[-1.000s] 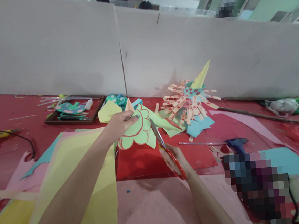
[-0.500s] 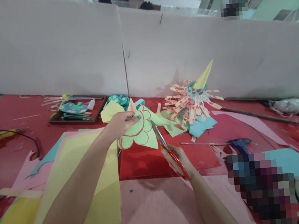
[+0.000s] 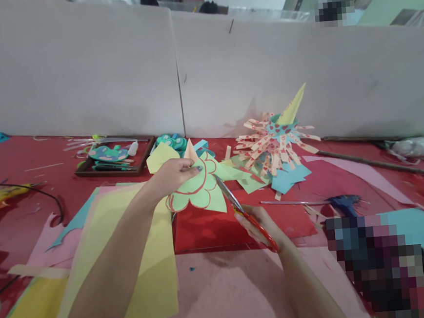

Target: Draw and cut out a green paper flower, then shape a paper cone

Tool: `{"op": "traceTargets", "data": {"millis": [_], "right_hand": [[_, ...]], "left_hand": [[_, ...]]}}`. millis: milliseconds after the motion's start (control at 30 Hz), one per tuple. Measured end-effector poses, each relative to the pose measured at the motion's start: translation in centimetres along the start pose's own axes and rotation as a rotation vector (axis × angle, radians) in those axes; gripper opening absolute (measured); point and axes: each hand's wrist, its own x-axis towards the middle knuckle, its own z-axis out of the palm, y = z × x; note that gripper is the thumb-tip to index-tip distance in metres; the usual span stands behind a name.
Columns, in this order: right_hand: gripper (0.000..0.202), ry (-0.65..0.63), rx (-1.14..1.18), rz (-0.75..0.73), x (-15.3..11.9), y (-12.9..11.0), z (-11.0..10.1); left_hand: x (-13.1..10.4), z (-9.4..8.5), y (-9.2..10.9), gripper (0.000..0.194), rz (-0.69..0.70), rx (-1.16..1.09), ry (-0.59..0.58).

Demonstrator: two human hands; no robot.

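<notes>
My left hand (image 3: 175, 179) pinches a sheet of light green paper (image 3: 196, 192) marked with a red scalloped outline. Around the handles of red scissors (image 3: 251, 217) my right hand (image 3: 259, 224) is closed. The scissor blades point up and left, at the paper's right edge beside the drawn scallops. A partly cut flap of the green paper stretches to the right behind the blades. Below the paper lies a bright red sheet (image 3: 210, 230). A yellow paper piece (image 3: 162, 157) and a peach paper point show just behind my left hand.
A stack of yellow sheets (image 3: 157, 261) lies under my left forearm. Behind it sits a brown tray (image 3: 139, 169) with a small white bottle. A fringed paper craft with a yellow cone (image 3: 294, 106) stands back right, near a blue glue gun (image 3: 343, 202). A white partition (image 3: 80, 71) closes the back.
The right-hand flap of the green paper has dropped and spread outward. The scissors still rest at the paper's edge, their handles slightly further right. The whole view has shifted a little.
</notes>
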Motion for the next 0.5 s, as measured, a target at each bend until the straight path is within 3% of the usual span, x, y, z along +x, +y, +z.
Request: {"op": "traceTargets", "data": {"millis": [500], "right_hand": [[0.041, 0.002, -0.032, 0.022, -0.14, -0.11, -0.59]], "left_hand": [[0.09, 0.2, -0.41, 0.036, 0.003, -0.035, -0.025]]}}
